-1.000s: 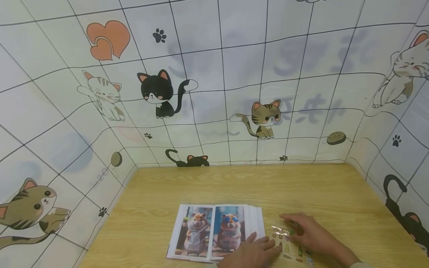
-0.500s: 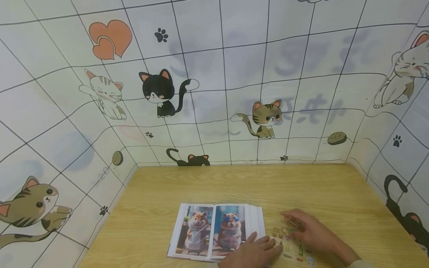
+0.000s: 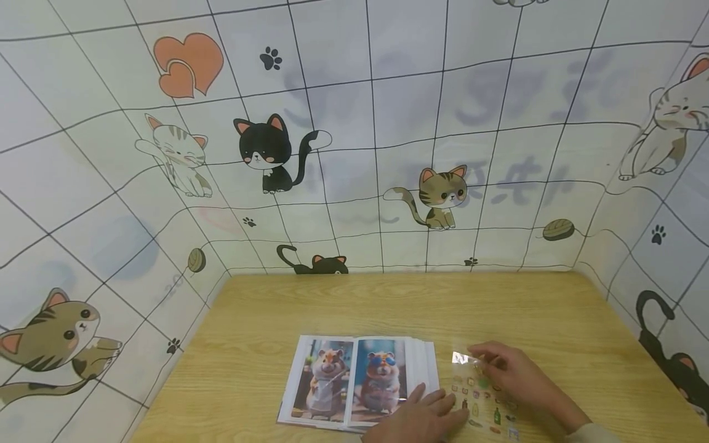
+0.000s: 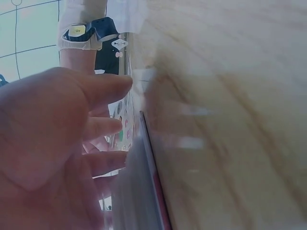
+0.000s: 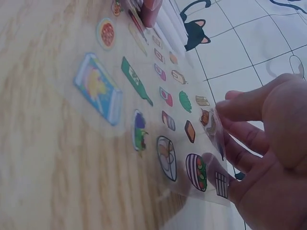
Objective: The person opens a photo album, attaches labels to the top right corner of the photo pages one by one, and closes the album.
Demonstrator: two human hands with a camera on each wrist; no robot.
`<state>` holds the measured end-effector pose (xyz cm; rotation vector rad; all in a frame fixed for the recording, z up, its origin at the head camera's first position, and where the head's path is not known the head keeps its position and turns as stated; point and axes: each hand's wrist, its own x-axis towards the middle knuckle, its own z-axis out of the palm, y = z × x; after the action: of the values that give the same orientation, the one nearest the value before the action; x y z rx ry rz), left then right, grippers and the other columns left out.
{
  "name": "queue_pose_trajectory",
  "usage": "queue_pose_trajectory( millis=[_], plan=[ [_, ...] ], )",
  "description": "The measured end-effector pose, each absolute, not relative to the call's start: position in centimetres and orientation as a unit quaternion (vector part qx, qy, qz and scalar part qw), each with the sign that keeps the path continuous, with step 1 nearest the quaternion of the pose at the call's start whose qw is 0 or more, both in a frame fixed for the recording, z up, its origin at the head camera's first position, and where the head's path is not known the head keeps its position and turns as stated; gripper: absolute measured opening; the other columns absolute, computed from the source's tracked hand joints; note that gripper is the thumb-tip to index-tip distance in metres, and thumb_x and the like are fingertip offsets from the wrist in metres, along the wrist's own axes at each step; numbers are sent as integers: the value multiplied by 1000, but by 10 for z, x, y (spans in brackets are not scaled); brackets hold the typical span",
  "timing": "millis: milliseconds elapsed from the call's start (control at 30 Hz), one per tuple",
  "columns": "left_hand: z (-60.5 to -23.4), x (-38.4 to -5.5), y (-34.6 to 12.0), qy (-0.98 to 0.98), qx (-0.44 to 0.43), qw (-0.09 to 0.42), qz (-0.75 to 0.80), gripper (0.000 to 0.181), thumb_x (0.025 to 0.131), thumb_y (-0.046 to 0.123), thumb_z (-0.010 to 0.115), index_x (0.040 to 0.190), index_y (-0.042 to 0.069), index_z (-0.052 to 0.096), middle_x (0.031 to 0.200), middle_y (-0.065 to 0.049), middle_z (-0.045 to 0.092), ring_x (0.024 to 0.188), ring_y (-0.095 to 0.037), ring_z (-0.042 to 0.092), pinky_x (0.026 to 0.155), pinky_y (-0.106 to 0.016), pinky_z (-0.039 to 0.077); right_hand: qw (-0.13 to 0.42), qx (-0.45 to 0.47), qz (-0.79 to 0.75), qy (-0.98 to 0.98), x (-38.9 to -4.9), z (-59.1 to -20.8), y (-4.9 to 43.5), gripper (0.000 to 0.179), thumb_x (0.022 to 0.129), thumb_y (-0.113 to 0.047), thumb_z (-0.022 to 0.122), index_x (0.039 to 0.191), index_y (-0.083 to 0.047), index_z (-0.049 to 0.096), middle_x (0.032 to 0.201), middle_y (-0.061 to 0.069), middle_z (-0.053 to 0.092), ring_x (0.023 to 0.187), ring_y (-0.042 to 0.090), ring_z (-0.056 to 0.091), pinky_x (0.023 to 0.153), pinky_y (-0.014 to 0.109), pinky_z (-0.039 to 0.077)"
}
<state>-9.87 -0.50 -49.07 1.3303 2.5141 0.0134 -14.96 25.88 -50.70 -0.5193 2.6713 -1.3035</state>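
A clear sticker sheet (image 3: 475, 409) printed with small food pictures lies right of an open photo album (image 3: 293, 381). My right hand (image 3: 517, 375) pinches the sheet's far right edge between thumb and fingers. In the right wrist view the sheet (image 5: 165, 129) curves up toward the thumb (image 5: 244, 105), and a green bottle sticker (image 5: 136, 79) shows on it. My left hand (image 3: 418, 418) rests across the album's lower right corner, its fingers spread and reaching onto the sheet's left edge. From the left wrist, the left hand (image 4: 43, 129) has fairly straight fingers beside the album's edge (image 4: 156, 184).
Both album pages carry hamster pictures, the left one (image 3: 327, 381) in an apron and the right one (image 3: 381, 381) with sunglasses. The wooden table (image 3: 399, 304) meets a white cloth backdrop (image 3: 354, 141) with cartoon cats at the back and sides.
My right hand has moved slightly away from me, and the sheet's far end now shows farther up with a bright glint. My left hand stays at the album's corner.
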Motion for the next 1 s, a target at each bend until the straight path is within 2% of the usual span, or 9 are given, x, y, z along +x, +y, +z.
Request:
queue_pose_trajectory(
  millis=[167, 233, 300, 367, 467, 600, 800, 900, 1000],
  plan=[
    [-494, -101, -6, 875, 459, 149, 20, 65, 97, 67, 36, 155, 38, 29, 159, 11, 30, 147, -8, 26, 118, -42, 29, 50, -172, -419, 890, -151, -503, 255, 35, 90, -4, 66, 124, -12, 65, 110, 2, 70, 93, 7, 61, 78, 23, 53],
    [-496, -102, -6, 876, 470, 109, 15, 63, 97, 66, 41, 152, 35, 36, 153, 12, 39, 141, -6, 36, 114, -37, 36, 48, -179, -420, 888, -152, -502, 254, 35, 90, -3, 66, 124, -10, 65, 108, 3, 71, 92, 7, 61, 77, 23, 53],
    [-497, -105, -5, 872, 486, 47, 45, 58, 97, 56, 53, 147, 26, 47, 140, 7, 52, 129, -7, 50, 106, -31, 43, 41, -194, -424, 884, -152, -500, 254, 34, 90, -2, 66, 123, -8, 65, 106, 4, 71, 90, 7, 62, 76, 23, 53],
    [-498, -107, -4, 877, 474, 5, 81, 54, 94, 46, 65, 141, 22, 51, 132, 2, 58, 120, -10, 56, 98, -25, 47, 28, -214, -427, 878, -152, -498, 255, 33, 90, -2, 66, 123, -5, 65, 105, 6, 71, 89, 8, 63, 74, 24, 54],
    [-497, -110, -1, 889, 421, 34, 177, 57, 92, 33, 70, 142, 20, 48, 138, -5, 55, 123, -15, 56, 95, -24, 50, 7, -246, -434, 867, -153, -495, 257, 31, 91, -2, 66, 122, -3, 65, 103, 8, 71, 87, 8, 63, 72, 24, 54],
    [-497, -110, 3, 888, 332, 90, 305, 64, 97, 31, 63, 152, 19, 31, 151, -7, 40, 135, -17, 45, 102, -30, 47, -2, -281, -448, 849, -154, -490, 259, 29, 93, -2, 65, 122, 0, 63, 104, 10, 70, 87, 9, 65, 72, 24, 54],
    [-499, -116, 12, 838, 268, 39, 474, 71, 92, 16, 66, 151, 8, 27, 139, -18, 52, 125, -25, 55, 100, -33, 49, 15, -300, -479, 825, -155, -482, 258, 31, 93, -2, 65, 123, -2, 63, 106, 12, 70, 86, 12, 66, 75, 24, 56],
    [-498, -119, 16, 815, 237, 55, 526, 70, 93, 17, 66, 150, 11, 26, 136, -19, 57, 122, -27, 58, 99, -34, 50, 23, -306, -493, 814, -153, -476, 256, 30, 94, -2, 64, 123, -7, 64, 106, 9, 69, 85, 13, 66, 74, 25, 56],
    [-497, -121, 19, 787, 219, 84, 571, 69, 95, 18, 63, 151, 12, 24, 132, -15, 62, 117, -20, 61, 96, -30, 50, 26, -317, -497, 807, -152, -470, 255, 30, 94, -2, 63, 123, -11, 64, 107, 2, 69, 84, 13, 66, 73, 26, 55]
  ],
)
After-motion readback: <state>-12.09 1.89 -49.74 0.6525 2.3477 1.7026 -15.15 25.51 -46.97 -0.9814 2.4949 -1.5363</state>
